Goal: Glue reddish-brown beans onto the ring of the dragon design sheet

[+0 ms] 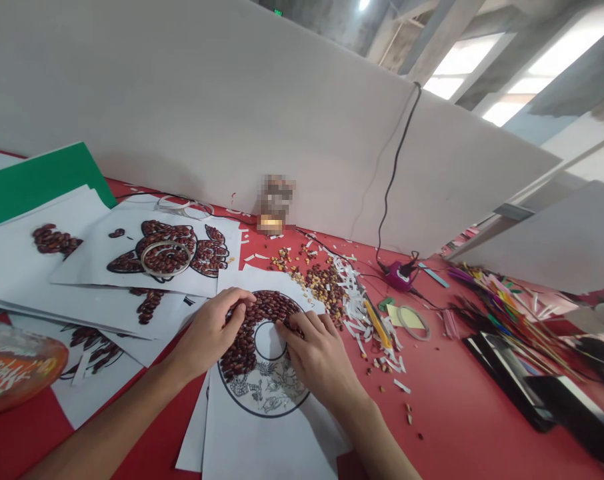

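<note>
A white sheet with a printed circular ring design lies on the red table in front of me. Dark brown seeds cover the upper and left part of the ring; the lower part shows bare line art. My left hand rests on the ring's left side, its fingers curled onto the seeds near the top. My right hand lies on the ring's right side with fingertips pressed down on the seeds. Whether either hand pinches a seed is hidden.
Finished seed pictures on white sheets and a green sheet lie at left, a tape ring on one. Loose seeds, paper scraps, a tape roll, a purple device and coloured sticks lie right. A grey partition stands behind.
</note>
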Action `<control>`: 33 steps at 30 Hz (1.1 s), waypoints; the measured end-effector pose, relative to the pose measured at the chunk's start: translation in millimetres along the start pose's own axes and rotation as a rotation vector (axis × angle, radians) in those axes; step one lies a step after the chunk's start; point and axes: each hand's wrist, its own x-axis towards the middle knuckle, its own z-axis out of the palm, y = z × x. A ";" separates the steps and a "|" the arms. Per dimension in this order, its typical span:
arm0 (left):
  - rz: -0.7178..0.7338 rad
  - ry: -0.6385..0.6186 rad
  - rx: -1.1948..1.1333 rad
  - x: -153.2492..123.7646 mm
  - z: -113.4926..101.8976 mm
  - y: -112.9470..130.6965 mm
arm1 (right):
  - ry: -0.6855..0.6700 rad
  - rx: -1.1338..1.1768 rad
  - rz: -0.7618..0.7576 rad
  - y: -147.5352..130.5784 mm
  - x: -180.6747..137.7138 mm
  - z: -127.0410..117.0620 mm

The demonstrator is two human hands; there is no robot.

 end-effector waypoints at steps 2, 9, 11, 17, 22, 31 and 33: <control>-0.004 -0.001 -0.003 0.0 0.1 -0.1 | 0.006 0.017 -0.001 0.5 -0.3 0.1; -0.012 -0.001 -0.013 0.1 -0.5 0.9 | 0.071 0.033 0.050 5.0 -3.9 2.4; -0.015 0.001 -0.013 0.2 -0.6 1.4 | 0.035 -0.003 0.027 5.5 -4.0 4.1; -0.013 -0.007 0.001 0.1 0.8 0.6 | -0.010 -0.102 -0.009 1.0 -0.3 7.4; -0.010 -0.007 0.001 0.3 1.5 1.2 | -0.075 -0.177 -0.029 -8.9 6.3 4.6; -0.003 -0.002 0.003 0.5 -0.3 2.2 | 0.132 0.086 0.286 24.9 5.8 10.4; -0.001 0.003 0.003 0.5 -0.7 2.6 | 0.142 0.080 0.401 45.8 13.1 10.4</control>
